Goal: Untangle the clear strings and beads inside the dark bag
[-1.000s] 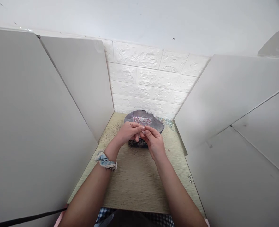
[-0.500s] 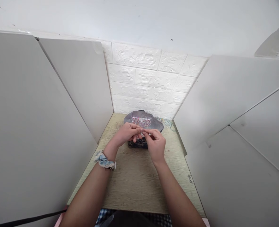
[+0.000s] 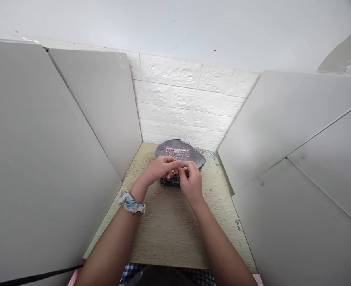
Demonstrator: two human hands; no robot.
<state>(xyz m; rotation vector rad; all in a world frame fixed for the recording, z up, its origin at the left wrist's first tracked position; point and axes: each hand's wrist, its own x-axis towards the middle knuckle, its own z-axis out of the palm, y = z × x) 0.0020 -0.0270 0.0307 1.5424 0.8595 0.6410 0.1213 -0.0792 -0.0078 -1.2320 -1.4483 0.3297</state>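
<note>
My left hand [image 3: 162,167] and my right hand [image 3: 191,181] meet fingertip to fingertip over the middle of the table, each in a pinch. Whatever lies between their fingers is too small to make out. Just behind and below them stands a dark container lined with a grey bag [image 3: 197,157], its edges spread outward. Pink, red and clear glittering beads [image 3: 177,153] lie inside it, partly hidden by my hands. A light blue scrunchie [image 3: 131,202] circles my left wrist.
The pale wooden table [image 3: 169,226] is hemmed in by white panels on the left [image 3: 101,103] and right [image 3: 270,119]. A white brick-patterned wall [image 3: 184,107] closes the back. Clear bluish bead strands [image 3: 209,155] lie at the back right, and small shiny bits [image 3: 238,225] near the right edge.
My right hand has shifted a little to the left, closer in to my left fingertips. My left hand has stayed nearly in place.
</note>
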